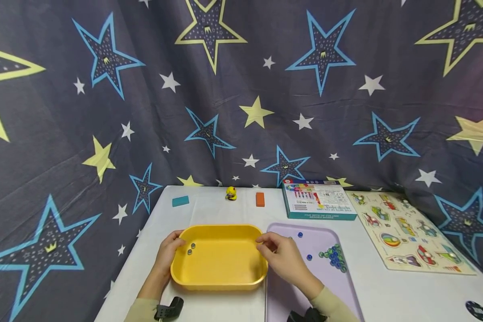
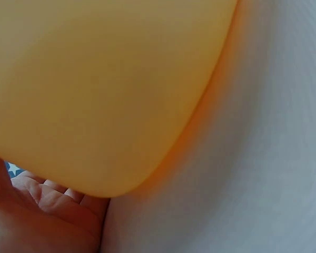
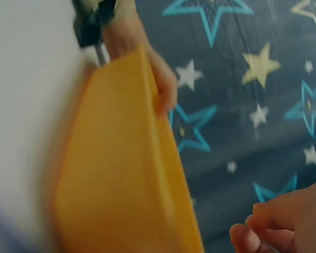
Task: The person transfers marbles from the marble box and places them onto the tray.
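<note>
A yellow tray-like tub [image 1: 221, 279] stands in front of me, with two small glass beads [image 1: 191, 249] inside near its left end. My left hand [image 1: 167, 255] grips the tub's left end, thumb over the rim and fingers along the outer wall. Above the tub's right rim, my right hand [image 1: 283, 257] has thumb and fingertips drawn together; I cannot tell whether a bead is between them. Below that hand lies a lilac tray [image 1: 281, 299]. Blue and green glass beads [image 1: 336, 258] cluster at its right side, and two blue beads [image 1: 309, 257] lie apart.
At the back are a teal block [image 1: 180, 201], a small yellow figure [image 1: 231, 193] and an orange block [image 1: 260, 199]. A flat box [image 1: 319, 201] and a wooden picture puzzle [image 1: 406, 232] lie back right. A black disc [image 1: 477, 311] is front right. A starry curtain [image 1: 233, 89] hangs behind.
</note>
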Demonstrator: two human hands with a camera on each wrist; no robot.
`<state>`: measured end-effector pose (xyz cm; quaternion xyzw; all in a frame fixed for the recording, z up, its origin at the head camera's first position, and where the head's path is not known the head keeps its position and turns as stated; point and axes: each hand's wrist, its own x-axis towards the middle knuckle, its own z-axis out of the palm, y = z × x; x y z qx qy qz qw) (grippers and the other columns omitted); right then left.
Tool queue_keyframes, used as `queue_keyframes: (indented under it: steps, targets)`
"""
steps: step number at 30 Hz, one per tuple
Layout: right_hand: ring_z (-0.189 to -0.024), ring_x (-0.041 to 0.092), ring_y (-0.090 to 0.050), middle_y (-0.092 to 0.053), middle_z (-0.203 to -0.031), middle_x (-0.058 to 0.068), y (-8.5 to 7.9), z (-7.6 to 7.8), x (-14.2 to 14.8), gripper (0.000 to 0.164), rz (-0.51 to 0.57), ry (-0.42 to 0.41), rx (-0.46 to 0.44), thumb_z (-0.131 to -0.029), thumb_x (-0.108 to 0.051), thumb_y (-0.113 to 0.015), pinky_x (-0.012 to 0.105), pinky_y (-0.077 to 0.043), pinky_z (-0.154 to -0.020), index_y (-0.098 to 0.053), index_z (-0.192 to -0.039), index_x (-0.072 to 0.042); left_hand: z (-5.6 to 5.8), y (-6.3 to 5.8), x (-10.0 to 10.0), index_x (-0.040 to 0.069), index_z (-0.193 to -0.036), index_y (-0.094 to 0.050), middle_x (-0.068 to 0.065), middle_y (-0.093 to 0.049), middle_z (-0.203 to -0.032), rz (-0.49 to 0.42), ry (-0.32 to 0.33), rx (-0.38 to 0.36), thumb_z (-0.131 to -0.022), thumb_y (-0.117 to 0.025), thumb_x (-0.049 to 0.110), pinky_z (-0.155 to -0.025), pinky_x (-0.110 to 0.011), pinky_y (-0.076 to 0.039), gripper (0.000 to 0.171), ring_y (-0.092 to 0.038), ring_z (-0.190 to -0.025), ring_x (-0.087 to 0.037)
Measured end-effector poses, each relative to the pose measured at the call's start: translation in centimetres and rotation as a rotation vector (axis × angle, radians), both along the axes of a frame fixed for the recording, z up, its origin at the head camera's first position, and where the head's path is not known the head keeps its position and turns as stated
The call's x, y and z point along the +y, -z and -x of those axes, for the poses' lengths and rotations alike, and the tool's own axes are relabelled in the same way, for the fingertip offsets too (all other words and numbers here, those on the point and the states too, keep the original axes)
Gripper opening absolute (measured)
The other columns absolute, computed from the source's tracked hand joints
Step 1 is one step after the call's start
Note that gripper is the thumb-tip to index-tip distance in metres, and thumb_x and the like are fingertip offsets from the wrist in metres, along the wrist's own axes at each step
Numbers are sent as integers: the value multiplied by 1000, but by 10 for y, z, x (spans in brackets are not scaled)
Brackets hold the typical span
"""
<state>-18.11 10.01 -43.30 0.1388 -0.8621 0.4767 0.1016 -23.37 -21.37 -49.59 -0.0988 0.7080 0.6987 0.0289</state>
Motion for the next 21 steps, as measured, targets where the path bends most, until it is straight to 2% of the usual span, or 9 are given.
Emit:
queue_keyframes:
  steps: [4,9,11,16,21]
  targets:
    - [-62,7,-51,-57,-72,-11,-8,11,-30,9,-83,-143,-18,-83,-21,-64,22,-44,-55,-65,-92,-19,0,0,-1,7,-115,-52,-8,-52,-117,-1,0,1,-82,-46,12,-85,-26,-42,34,-47,-103,-24]
    - [-65,5,-50,-56,-77,-11,-18,21,-67,22,-292,-322,-87,-82,-29,-64,21,-42,-61,-64,-99,-15,-1,-2,0,6,-117,-51,-9,-50,-120,-6,5,8,-83,-46,12,-87,-25,-41,35,-46,-106,-23]
    - [-65,5,-49,-56,-77,-12,-21,23,-82,24,-365,-370,-114,-81,-30,-65,20,-42,-62,-63,-101,-16,-2,-2,1,5,-117,-51,-9,-50,-120,-6,2,13,-83,-47,12,-87,-25,-41,35,-46,-106,-23]
    - [-71,7,-49,-56,-80,-9,-14,38,-115,32,-430,-405,-229,-79,-33,-66,22,-42,-67,-63,-104,-13,0,-2,1,7,-114,-53,-9,-51,-117,-9,-1,14,-83,-47,14,-84,-23,-43,33,-48,-103,-23]
    - [-71,11,-50,-57,-81,-4,1,56,-136,39,-362,-373,-360,-77,-28,-70,24,-43,-65,-60,-108,-7,0,-1,0,6,-114,-53,-9,-52,-116,-14,-1,21,-82,-47,13,-81,-23,-44,33,-49,-101,-23]
